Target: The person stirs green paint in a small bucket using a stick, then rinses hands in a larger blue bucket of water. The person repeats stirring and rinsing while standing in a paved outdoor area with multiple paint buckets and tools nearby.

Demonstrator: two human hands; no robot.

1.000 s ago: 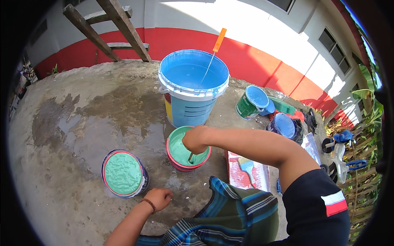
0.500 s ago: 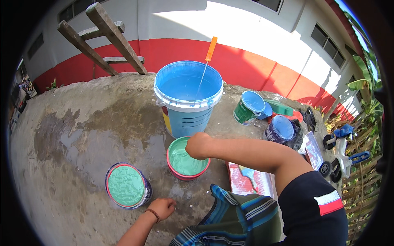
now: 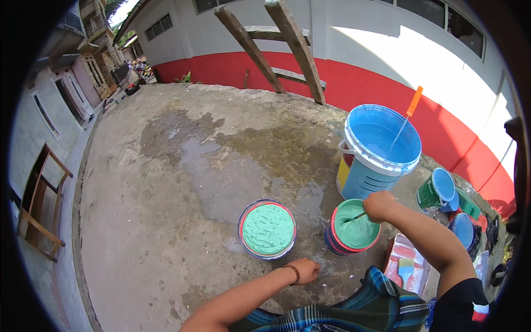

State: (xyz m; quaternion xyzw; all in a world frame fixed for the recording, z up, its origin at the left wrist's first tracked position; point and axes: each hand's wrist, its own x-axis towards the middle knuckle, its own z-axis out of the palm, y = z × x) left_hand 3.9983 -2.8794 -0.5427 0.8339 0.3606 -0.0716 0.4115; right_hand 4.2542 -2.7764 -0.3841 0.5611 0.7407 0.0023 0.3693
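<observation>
At the near right of the concrete yard, a thin stirring stick [image 3: 354, 218] is gripped by the right hand [image 3: 380, 206] over the right paint bucket [image 3: 336, 243]. Grip: fingers are closed on the stick's upper end; exact finger placement is hidden by the back of the hand. The stick is tilted down to the left, and its lower end appears to be dipped in the green paint [image 3: 358, 233]. The left hand [image 3: 306, 271] is held low between the two green buckets, nearer the viewer, fingers curled together; no object is seen in it.

The left paint bucket [image 3: 268, 257] is filled with similar green paint almost to the rim and is left untouched. On the far side of the right bucket, a large blue bucket [image 3: 368, 178] is placed, with an orange-handled tool [image 3: 415, 101] leaned in it. At right, a brush [image 3: 406, 270] is laid on a paint tray [image 3: 394, 253].

Step in hand, as judged: mixing in the right bucket. For the next stroke, a firm hold on the stick and a sweep kept inside the rim are called for; the bucket is not steadied by the left hand, so hard wall contact is best avoided.
</observation>
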